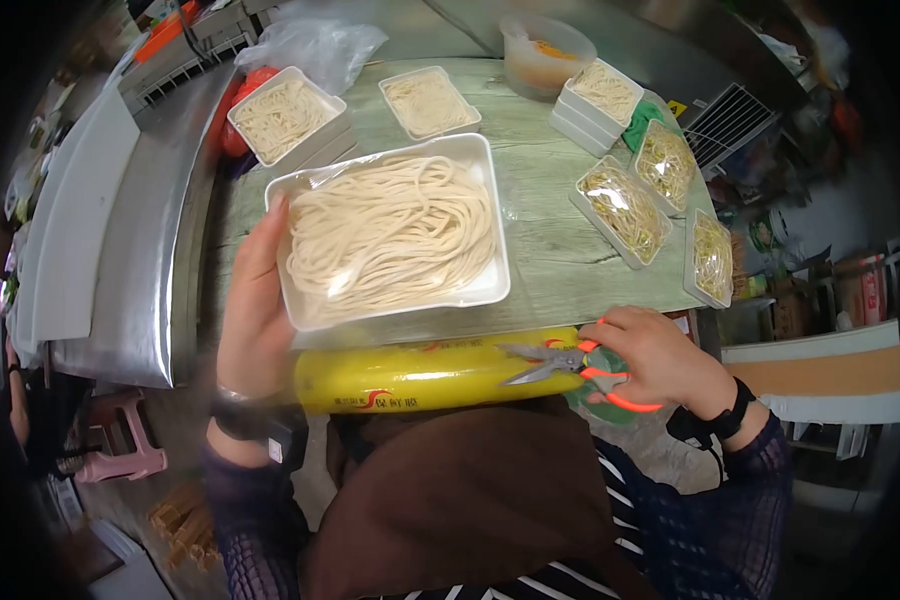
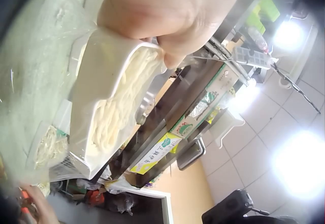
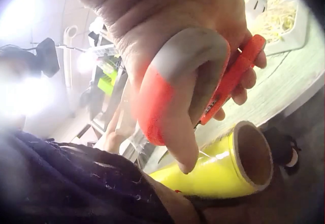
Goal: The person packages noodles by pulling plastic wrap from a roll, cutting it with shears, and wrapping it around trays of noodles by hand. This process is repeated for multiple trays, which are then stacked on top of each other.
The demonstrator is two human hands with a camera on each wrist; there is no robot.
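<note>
My left hand grips the left side of a white tray filled with thick pale noodles. Clear film covers part of the tray's top and hangs at its edges. In the left wrist view the same tray is tilted, with the hand at its end. My right hand holds scissors by their orange and grey handles, blades spread apart and pointing left. The right wrist view shows the thumb through one handle loop. Below the tray lies a yellow roll of cling film.
Noodle trays are stacked at the back left, beside another noodle tray. At the right are film-wrapped trays of bean sprouts. A clear tub stands at the back. The green table adjoins a steel counter.
</note>
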